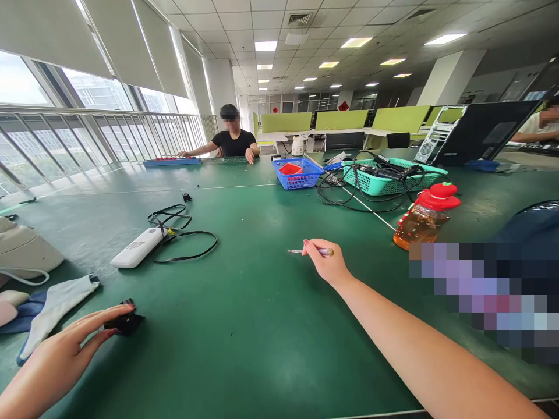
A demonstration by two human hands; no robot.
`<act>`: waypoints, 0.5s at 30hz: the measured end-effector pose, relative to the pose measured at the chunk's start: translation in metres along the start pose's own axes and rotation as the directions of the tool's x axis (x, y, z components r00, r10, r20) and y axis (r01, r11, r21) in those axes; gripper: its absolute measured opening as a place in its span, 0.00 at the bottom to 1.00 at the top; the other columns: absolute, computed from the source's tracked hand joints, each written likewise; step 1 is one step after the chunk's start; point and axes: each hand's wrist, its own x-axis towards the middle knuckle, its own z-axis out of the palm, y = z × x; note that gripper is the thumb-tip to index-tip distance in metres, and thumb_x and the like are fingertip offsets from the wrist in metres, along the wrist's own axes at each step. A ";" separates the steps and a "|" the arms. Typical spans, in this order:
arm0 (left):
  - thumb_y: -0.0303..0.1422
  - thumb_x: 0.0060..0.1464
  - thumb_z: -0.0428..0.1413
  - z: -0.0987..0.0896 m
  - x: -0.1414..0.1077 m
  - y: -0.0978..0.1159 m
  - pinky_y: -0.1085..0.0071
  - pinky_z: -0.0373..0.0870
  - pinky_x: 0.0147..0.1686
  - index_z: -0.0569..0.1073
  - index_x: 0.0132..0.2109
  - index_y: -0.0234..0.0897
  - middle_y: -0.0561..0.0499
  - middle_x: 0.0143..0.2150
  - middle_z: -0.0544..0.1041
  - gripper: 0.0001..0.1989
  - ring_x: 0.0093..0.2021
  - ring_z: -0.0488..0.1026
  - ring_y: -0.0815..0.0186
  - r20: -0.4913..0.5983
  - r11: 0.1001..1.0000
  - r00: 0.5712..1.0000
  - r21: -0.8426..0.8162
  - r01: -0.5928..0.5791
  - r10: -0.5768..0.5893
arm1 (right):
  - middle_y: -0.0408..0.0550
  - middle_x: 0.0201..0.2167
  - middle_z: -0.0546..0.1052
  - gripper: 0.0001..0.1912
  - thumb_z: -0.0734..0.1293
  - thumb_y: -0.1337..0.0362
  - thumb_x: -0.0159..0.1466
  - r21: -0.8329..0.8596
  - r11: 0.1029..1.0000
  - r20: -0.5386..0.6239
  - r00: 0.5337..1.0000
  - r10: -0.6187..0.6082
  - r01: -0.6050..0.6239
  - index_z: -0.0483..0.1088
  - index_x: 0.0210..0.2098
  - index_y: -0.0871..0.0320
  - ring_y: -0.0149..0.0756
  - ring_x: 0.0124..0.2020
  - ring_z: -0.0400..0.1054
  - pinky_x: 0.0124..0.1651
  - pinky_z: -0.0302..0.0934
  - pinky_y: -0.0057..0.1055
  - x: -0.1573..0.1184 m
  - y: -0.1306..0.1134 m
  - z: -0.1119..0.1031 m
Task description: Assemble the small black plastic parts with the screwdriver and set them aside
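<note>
My right hand (325, 259) is closed around a slim pen-like tool (324, 252), held above the green tabletop (244, 349) with its thin metal tip pointing left. At the lower left, my left hand (72, 352) has its fingers and thumb on a small black object (126, 321), which rests on the table; what exactly it is cannot be made out. Beyond that hand lies a white power bank or adapter (138, 247) with a looped black cable (196, 234).
Blue and white cloth (56, 308) lies at the left. A blue basket (301, 177), a green basket of cables (379, 185) and a red-capped bottle (421, 224) stand toward the right. A person in black (234, 142) sits across the table.
</note>
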 end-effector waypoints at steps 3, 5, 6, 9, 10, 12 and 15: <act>0.52 0.58 0.47 0.000 0.004 -0.010 0.54 0.74 0.54 0.69 0.52 0.77 0.79 0.52 0.76 0.16 0.54 0.77 0.60 0.138 0.998 0.990 -0.067 -0.014 0.023 | 0.41 0.14 0.60 0.23 0.60 0.50 0.64 -0.002 1.000 0.003 1.000 -0.004 0.004 0.69 0.18 0.56 0.30 0.20 0.55 0.26 0.50 0.29 0.000 0.000 0.000; 0.50 0.58 0.48 0.001 0.006 -0.014 0.53 0.72 0.57 0.70 0.52 0.76 0.77 0.53 0.76 0.16 0.55 0.76 0.59 0.154 0.996 0.987 -0.090 -0.027 0.041 | 0.41 0.15 0.61 0.23 0.60 0.51 0.64 -0.007 1.000 0.005 1.000 -0.005 0.005 0.69 0.18 0.56 0.31 0.20 0.55 0.27 0.50 0.29 0.000 0.000 0.000; 0.49 0.58 0.48 0.001 0.007 -0.015 0.53 0.71 0.58 0.71 0.51 0.75 0.75 0.54 0.76 0.16 0.55 0.76 0.59 0.168 0.995 0.984 -0.096 -0.039 0.055 | 0.41 0.15 0.61 0.23 0.60 0.51 0.64 -0.008 1.000 0.006 1.000 -0.004 0.004 0.69 0.18 0.56 0.31 0.20 0.55 0.27 0.50 0.29 0.000 0.000 0.000; 0.47 0.58 0.48 0.001 0.008 -0.010 0.53 0.71 0.57 0.74 0.50 0.73 0.72 0.52 0.78 0.16 0.54 0.76 0.58 0.218 0.994 0.972 -0.092 -0.063 0.082 | 0.42 0.16 0.63 0.23 0.60 0.51 0.64 0.000 1.000 0.003 1.000 0.000 0.000 0.69 0.18 0.56 0.31 0.21 0.56 0.27 0.51 0.30 0.000 0.001 0.000; 0.46 0.58 0.48 0.001 0.007 -0.008 0.53 0.72 0.57 0.73 0.50 0.73 0.72 0.52 0.78 0.16 0.54 0.76 0.58 0.228 0.994 0.970 -0.086 -0.066 0.084 | 0.42 0.16 0.63 0.23 0.61 0.51 0.64 0.002 1.000 0.003 1.000 -0.001 0.001 0.69 0.18 0.56 0.31 0.21 0.57 0.27 0.51 0.29 0.000 0.001 0.000; 0.47 0.56 0.50 0.001 0.006 -0.003 0.54 0.72 0.57 0.72 0.52 0.75 0.72 0.52 0.78 0.17 0.53 0.77 0.58 0.224 0.996 0.972 -0.054 -0.065 0.075 | 0.42 0.16 0.62 0.23 0.61 0.51 0.64 0.003 1.000 0.004 1.000 -0.001 0.001 0.69 0.18 0.56 0.31 0.21 0.56 0.27 0.51 0.29 0.000 0.001 0.000; 0.50 0.55 0.50 0.000 0.005 -0.006 0.54 0.71 0.57 0.66 0.56 0.77 0.74 0.54 0.76 0.21 0.53 0.76 0.57 0.165 0.999 0.986 0.015 -0.031 0.028 | 0.41 0.15 0.61 0.24 0.61 0.50 0.64 0.000 1.000 0.012 1.000 -0.003 0.003 0.69 0.18 0.56 0.30 0.20 0.55 0.26 0.50 0.29 0.000 0.001 0.000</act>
